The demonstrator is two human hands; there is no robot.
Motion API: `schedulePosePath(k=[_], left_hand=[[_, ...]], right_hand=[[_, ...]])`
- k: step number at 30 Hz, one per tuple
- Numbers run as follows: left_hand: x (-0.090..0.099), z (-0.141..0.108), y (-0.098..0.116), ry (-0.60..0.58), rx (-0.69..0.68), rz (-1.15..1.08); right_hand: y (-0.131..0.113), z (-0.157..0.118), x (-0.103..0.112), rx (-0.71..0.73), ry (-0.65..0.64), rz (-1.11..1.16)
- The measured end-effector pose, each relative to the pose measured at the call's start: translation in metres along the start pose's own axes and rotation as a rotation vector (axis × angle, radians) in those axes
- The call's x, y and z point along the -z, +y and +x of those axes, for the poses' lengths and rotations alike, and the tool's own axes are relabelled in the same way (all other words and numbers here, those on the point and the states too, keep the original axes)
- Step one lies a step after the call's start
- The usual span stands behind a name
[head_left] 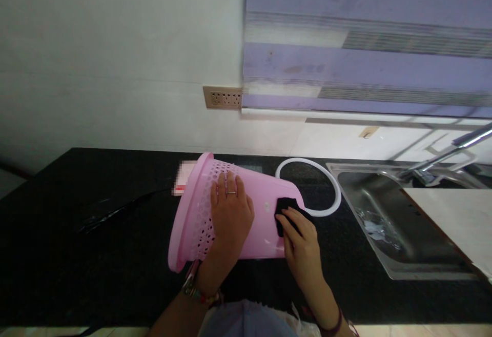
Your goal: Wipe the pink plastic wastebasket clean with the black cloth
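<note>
A pink plastic basket (255, 188) lies on its side on the black countertop (126, 270), its wide rim to the left and its narrow base to the right. Round holes perforate the wall near the rim. My left hand (231, 214), with a ring on one finger, rests flat over the perforated part, fingers stretched out. Near the base, my right hand (303, 242) pinches a black cloth (285, 206) and presses it against the smooth wall. Part of the cloth is hidden under the fingers.
A white ring (336, 185) lies behind the basket's base. To the right are a steel sink (353, 193) with a faucet (442, 160) and a pale board (453, 219) over it. Black plastic (111, 216) and a blurred pinkish item (184, 175) lie left.
</note>
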State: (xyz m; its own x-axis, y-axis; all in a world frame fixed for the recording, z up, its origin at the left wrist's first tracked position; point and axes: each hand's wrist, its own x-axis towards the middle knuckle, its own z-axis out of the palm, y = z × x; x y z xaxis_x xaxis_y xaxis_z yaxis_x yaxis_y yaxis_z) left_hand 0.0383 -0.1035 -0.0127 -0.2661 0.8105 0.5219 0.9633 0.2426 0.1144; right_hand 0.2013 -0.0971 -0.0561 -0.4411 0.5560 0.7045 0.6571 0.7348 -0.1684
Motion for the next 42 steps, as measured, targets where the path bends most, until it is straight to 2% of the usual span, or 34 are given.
schedulePosePath(k=[6, 9, 16, 22, 28, 32, 36, 39, 42], left_hand=[[-0.001, 0.001, -0.002, 0.008, 0.002, -0.038], [0.000, 0.001, -0.001, -0.009, 0.001, -0.020], [-0.002, 0.006, -0.001, 0.007, -0.001, -0.004], [-0.002, 0.006, -0.001, 0.004, 0.007, -0.007], [-0.001, 0.002, -0.001, -0.007, 0.008, -0.026], [-0.001, 0.001, -0.001, -0.006, 0.013, -0.022], [-0.003, 0.005, -0.001, -0.007, 0.009, -0.025], [-0.003, 0.006, -0.003, -0.001, -0.003, -0.008], [-0.003, 0.008, -0.003, -0.003, -0.010, 0.000]], right_hand=[[-0.004, 0.009, -0.005, 0.044, -0.014, 0.054], [0.001, 0.009, -0.004, 0.011, 0.001, 0.020], [-0.009, 0.013, -0.007, 0.010, -0.022, 0.085], [-0.005, 0.022, -0.011, -0.043, -0.003, 0.066], [-0.003, 0.009, -0.006, 0.031, -0.017, 0.090], [0.002, 0.009, -0.006, -0.018, -0.011, 0.048], [-0.005, 0.017, -0.014, -0.053, 0.003, 0.080], [-0.007, 0.010, -0.012, -0.004, -0.018, 0.118], [0.001, 0.001, -0.006, -0.014, -0.026, 0.098]])
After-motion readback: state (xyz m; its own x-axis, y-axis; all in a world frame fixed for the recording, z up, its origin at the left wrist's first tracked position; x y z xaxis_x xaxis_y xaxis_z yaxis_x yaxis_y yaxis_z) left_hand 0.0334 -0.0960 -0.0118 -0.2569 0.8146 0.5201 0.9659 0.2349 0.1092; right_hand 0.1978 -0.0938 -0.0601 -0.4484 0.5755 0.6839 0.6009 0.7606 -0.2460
